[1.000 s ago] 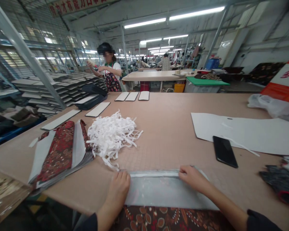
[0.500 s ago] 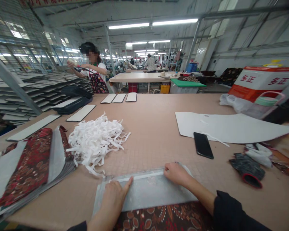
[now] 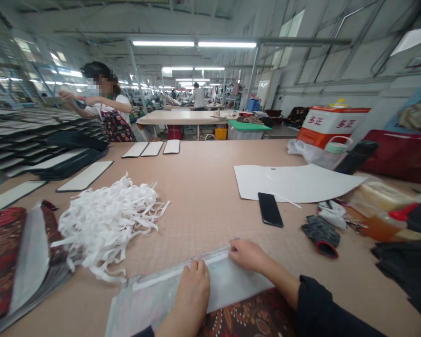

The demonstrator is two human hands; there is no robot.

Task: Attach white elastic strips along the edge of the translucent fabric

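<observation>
A pale panel (image 3: 231, 285) lies at the surface's (image 3: 203, 206) near edge, with a white strip (image 3: 161, 280) apparently already laid along its far side. The left hand (image 3: 192, 290) presses it, fingers together; the right hand's (image 3: 247, 255) fingers pinch the strip's end.

Bright, even light falls from fluorescent tubes (image 3: 194, 44) high above and far beyond the hands; shadows under the left hand (image 3: 192, 292) and right hand (image 3: 247, 255) are faint and soft; windows (image 3: 61, 72) far off to the left glare white; the wide lens bends straight lines and stretches the edges; corners look slightly soft.
</observation>
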